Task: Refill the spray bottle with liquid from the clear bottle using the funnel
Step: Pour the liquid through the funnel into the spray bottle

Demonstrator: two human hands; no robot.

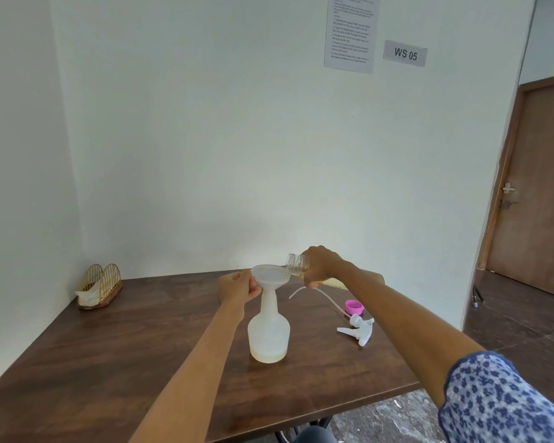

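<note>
A translucent white plastic spray bottle [268, 334] stands upright near the middle of the dark brown wooden surface [115, 346], a white plastic funnel [270, 276] seated in its neck. The left hand [237, 287], at the funnel's 9 o'clock, has its grip curled around the funnel's rim. The right hand [322, 265], at 3 o'clock, has its grip wrapped around a clear plastic bottle [296, 265] tipped sideways, mouth over the funnel. At the spray bottle's 3 o'clock lie a white trigger sprayer head [357, 329] and a pink round cap [354, 306]. A wire napkin holder [100, 284] sits at 9 o'clock.
</note>
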